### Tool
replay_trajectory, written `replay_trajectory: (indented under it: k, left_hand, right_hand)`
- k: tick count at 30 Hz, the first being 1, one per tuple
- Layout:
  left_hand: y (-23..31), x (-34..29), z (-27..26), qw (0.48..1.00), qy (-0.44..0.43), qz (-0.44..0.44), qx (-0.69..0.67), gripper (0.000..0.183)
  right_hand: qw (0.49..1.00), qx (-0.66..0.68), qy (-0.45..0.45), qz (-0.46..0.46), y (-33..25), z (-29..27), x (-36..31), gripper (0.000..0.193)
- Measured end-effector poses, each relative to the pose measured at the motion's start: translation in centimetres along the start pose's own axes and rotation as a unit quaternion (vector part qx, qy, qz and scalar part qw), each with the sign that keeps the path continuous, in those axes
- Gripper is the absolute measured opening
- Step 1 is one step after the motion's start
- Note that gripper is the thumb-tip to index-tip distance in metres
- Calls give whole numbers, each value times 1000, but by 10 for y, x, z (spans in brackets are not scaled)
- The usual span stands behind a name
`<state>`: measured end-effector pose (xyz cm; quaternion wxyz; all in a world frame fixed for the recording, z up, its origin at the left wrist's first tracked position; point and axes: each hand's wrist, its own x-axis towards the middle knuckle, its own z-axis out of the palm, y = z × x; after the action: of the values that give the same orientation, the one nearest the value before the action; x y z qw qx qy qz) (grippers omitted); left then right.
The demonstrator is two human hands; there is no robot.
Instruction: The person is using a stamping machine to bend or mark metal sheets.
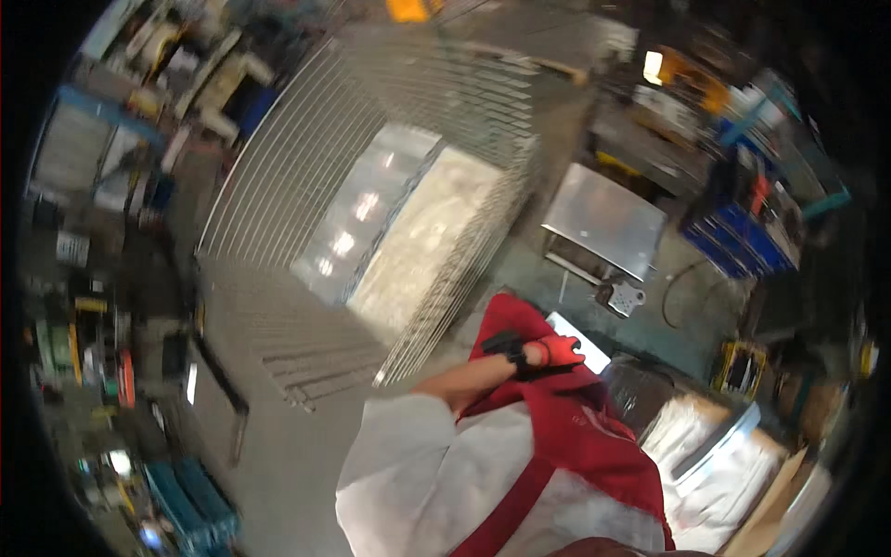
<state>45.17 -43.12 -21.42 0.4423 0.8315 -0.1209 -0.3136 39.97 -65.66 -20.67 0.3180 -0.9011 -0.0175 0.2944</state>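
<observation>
My left hand [555, 352], in an orange-red glove with dark fingertips, is in front of my red apron [566, 399]. Its fingers curl against the edge of a flat whitish panel [594, 356], which shows on both sides of the glove. The panel's lower part is hidden behind the hand and apron. A dark watch [512, 351] is on that wrist. My right hand does not show. Ahead and left of the hand stands a large wire mesh crate [278, 167]. Inside it lie a shiny grey plastic-like sheet [371, 190] and a cream-coloured slab [432, 232].
A metal-topped table [608, 218] stands ahead right, with a perforated metal piece [626, 298] by its near corner. Beyond is a blue tool cabinet [742, 232]. At right, a cardboard box [775, 501] holds white wrapping and a metal strip [719, 450]. Teal crates [190, 506] are at lower left.
</observation>
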Motion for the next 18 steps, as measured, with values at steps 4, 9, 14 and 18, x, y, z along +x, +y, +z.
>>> replay_trajectory:
  k: [4,9,14,18]
  left_hand:
    - [-25,33,-45,998,-5,-64,-28,67]
    - [-35,91,-57,991,-9,-95,-97,53]
    - [-61,143,-21,996,27,-34,-74,55]
    - [-100,148,-9,989,116,-12,-94,53]
  right_hand:
    - [996,-82,-34,15,-34,-18,53,44]
    - [989,-137,-49,36,-39,-40,97,47]
    - [987,-156,-39,20,-8,-43,118,49]
    - [987,-156,-23,17,18,-50,124,51]
